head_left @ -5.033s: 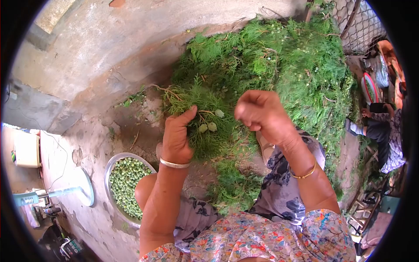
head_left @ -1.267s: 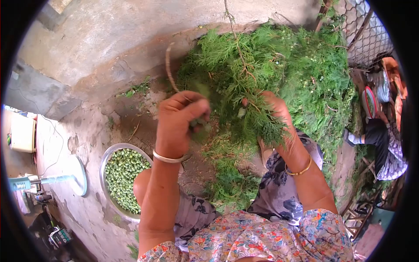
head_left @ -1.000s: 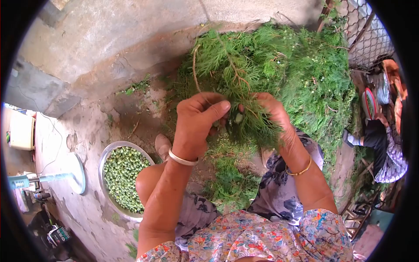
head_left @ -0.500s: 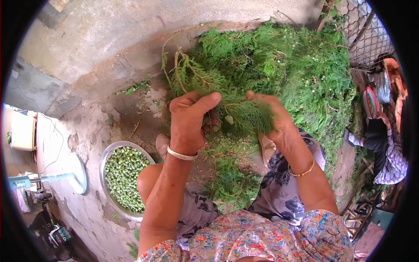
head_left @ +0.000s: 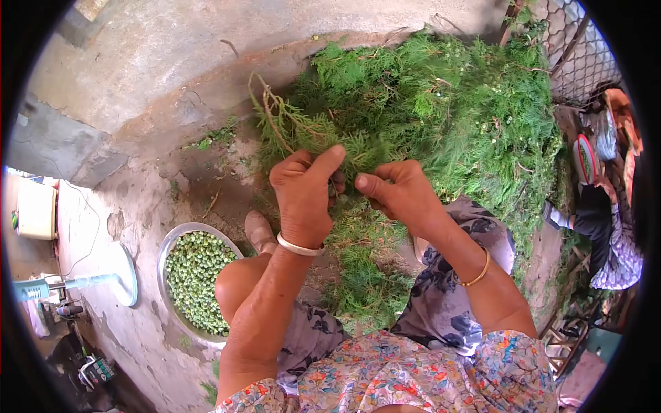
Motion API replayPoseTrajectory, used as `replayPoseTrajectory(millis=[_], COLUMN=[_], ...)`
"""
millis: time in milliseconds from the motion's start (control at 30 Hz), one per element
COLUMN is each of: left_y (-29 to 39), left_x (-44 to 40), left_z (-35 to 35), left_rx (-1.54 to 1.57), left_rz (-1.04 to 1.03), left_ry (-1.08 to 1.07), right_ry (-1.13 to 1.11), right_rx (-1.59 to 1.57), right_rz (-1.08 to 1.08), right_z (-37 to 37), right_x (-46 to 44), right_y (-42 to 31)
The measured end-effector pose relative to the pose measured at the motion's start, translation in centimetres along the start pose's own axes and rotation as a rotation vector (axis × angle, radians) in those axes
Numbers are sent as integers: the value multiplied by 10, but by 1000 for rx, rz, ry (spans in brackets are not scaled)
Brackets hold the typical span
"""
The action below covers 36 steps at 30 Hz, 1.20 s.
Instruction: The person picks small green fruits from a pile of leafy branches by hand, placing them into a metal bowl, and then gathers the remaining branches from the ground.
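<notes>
My left hand [head_left: 303, 196] is closed around a leafy evergreen branch [head_left: 303, 131], thumb on top, with the bare stem pointing up and left. Close by on the right, my right hand [head_left: 407, 195] is in a pinch beside the branch's leafy end. A small bit of pale green shows between its fingers, too hidden to name. Beyond both hands lies a big heap of cut evergreen branches [head_left: 475, 131]. To the left, a round metal basin [head_left: 165, 268] on the ground holds many small green cones [head_left: 200, 279].
A fan [head_left: 120, 275] with a pale round base lies at the left. Loose green sprigs [head_left: 368, 279] cover the ground between my feet. A concrete wall [head_left: 206, 62] runs along the back. At the right edge another person [head_left: 613, 241] sits near a red-rimmed basin [head_left: 585, 160].
My right hand has come out from behind the foliage and turned into a pinch, closer to my left hand. The branch has shifted slightly left and down.
</notes>
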<state>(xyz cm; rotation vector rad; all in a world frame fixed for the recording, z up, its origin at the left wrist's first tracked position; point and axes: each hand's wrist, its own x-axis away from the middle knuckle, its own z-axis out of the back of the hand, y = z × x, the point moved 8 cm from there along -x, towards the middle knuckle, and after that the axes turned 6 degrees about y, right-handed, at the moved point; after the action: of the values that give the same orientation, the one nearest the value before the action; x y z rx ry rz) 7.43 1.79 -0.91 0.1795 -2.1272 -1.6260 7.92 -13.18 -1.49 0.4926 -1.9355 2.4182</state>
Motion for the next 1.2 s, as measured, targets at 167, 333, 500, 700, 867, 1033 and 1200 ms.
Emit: replayPoseTrajectory(millis=[167,333,500,700,867,1033,1200], left_y=[-3,-15,-20,-15,-16,-31,-30], left_x=[0,-2,-4,-6,-5,-11,-12], left_z=[-5,-2,-4,4,-10,-10,-2], left_rx=[18,122,150,86,91,71,43], left_rz=[23,146,133,180,274,210,195], left_ry=[-18,11,5,-33,-292,-297,-102], right_ry=[17,24,24,-46,-44,-40,23], right_rx=[-410,-296,-118,-10,-89,56,83], right_rz=[-252,-66,186,331,161,224,377], right_z=[-1,6,6,4,6,4,7], right_x=[-1,-1,2,10,5,2,13], right_y=[15,-5,-15,-26,-16,-7,-27])
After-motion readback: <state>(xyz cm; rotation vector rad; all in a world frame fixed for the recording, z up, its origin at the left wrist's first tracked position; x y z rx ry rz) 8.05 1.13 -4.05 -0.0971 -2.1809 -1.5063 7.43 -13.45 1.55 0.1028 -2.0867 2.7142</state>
